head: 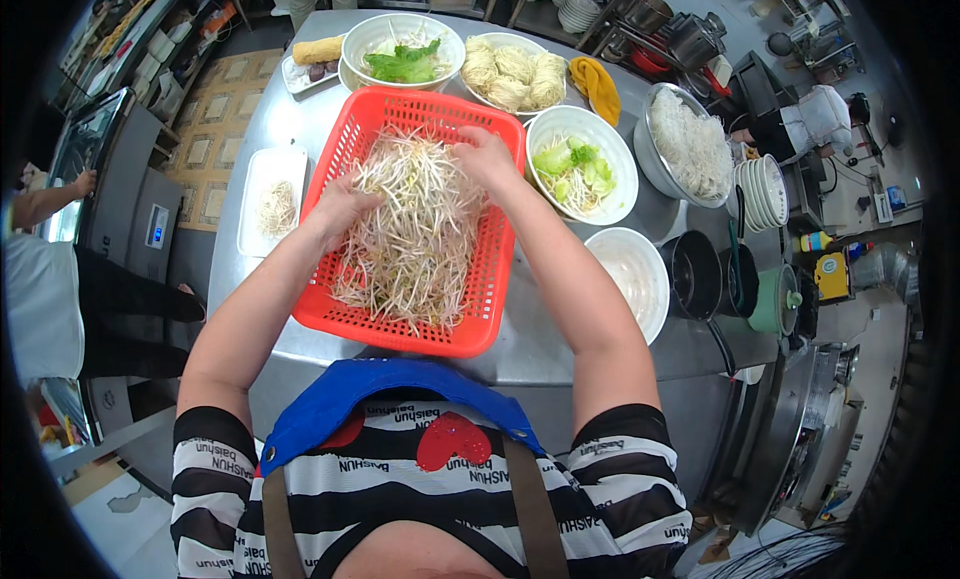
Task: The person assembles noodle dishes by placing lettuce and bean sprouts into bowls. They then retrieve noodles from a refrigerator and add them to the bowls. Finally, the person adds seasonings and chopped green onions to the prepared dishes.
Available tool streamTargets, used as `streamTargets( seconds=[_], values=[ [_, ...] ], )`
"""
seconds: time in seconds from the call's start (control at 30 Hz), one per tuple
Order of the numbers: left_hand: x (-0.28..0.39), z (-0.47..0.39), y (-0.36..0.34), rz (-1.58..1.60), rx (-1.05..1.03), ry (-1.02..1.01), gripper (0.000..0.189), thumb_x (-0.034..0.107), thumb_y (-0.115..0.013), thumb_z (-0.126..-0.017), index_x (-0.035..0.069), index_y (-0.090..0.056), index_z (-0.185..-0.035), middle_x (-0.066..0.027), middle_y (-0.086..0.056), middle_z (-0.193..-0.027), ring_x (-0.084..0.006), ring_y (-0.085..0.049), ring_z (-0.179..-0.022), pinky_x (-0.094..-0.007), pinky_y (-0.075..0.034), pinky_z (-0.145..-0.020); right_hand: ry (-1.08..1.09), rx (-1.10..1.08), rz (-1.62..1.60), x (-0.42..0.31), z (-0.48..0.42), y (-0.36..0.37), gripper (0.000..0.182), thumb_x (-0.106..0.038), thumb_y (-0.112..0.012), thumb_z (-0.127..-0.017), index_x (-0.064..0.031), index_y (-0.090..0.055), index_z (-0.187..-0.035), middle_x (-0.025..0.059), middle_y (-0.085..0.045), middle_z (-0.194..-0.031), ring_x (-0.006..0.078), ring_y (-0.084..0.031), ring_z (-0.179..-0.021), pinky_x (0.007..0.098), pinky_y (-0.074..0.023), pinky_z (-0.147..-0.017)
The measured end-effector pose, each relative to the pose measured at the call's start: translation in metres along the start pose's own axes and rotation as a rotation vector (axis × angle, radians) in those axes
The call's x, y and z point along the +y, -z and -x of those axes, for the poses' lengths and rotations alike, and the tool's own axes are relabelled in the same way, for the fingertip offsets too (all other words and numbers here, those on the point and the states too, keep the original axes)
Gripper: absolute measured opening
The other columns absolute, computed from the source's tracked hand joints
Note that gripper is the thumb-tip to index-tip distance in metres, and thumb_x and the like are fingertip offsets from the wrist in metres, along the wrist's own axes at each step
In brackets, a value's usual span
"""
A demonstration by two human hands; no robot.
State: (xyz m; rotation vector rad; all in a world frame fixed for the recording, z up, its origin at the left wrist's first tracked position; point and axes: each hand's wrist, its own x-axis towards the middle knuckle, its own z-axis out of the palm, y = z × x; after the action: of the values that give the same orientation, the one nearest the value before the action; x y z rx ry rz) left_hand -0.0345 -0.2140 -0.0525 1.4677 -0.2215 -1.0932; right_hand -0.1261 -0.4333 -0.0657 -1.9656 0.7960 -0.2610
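Observation:
A red perforated plastic basket (487,294) holding a heap of bean sprouts (412,241) stands before me on the steel table. My left hand (341,208) is at the heap's left side, thumb and fingers against the sprouts. At the upper right of the heap is my right hand (484,159), its fingertips partly hidden among sprouts; whether it grips any, I cannot tell. Beyond the basket stands a white bowl (450,45) with lettuce and sprouts. To the right, another white bowl (626,196) also holds lettuce and sprouts. A white tray (251,223) with a small sprout pile lies left.
A plate of noodle bundles (514,76), an orange cloth (596,88) and a metal bowl of white noodles (682,144) stand farther back. An off-white bowl (637,271), a black saucepan (694,275) and stacked bowls (769,196) are at right. Other people stand left and right.

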Motion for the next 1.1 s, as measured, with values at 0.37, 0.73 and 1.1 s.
streamTargets(
  seconds=[0.37,0.73,1.1],
  values=[
    [0.024,0.002,-0.016,0.172,-0.146,-0.221,0.058,-0.008,-0.064,-0.071,0.006,-0.050,-0.126,-0.0053,-0.062,-0.108,-0.0164,-0.061,-0.095,-0.0315,-0.051,-0.083,0.004,-0.324,-0.529,-0.031,0.024,-0.021,0.028,-0.020,-0.065,-0.081,0.0023,-0.064,-0.099,0.0112,-0.066,-0.086,0.0171,-0.063,-0.077,0.0296,-0.0498,-0.070],
    [0.109,0.043,-0.036,-0.160,-0.054,-0.470,0.043,-0.010,-0.057,-0.069,0.001,-0.059,-0.111,-0.0053,-0.065,-0.094,-0.0119,-0.062,-0.080,-0.0263,-0.050,-0.074,0.186,-0.222,-0.588,-0.116,0.032,0.035,0.010,-0.002,-0.068,-0.074,-0.0004,-0.062,-0.082,0.0067,-0.064,-0.075,0.0120,-0.060,-0.061,0.0268,-0.0468,-0.046],
    [0.099,0.040,-0.031,-0.462,-0.014,-0.607,0.044,-0.007,-0.060,-0.070,0.005,-0.058,-0.113,-0.0030,-0.064,-0.098,-0.0114,-0.059,-0.089,-0.0266,-0.049,-0.078,0.245,-0.158,-0.147,-0.099,0.031,0.033,0.024,-0.001,-0.064,-0.070,-0.0008,-0.062,-0.094,0.0134,-0.064,-0.079,0.0231,-0.062,-0.067,0.0337,-0.0518,-0.058]
  ],
)
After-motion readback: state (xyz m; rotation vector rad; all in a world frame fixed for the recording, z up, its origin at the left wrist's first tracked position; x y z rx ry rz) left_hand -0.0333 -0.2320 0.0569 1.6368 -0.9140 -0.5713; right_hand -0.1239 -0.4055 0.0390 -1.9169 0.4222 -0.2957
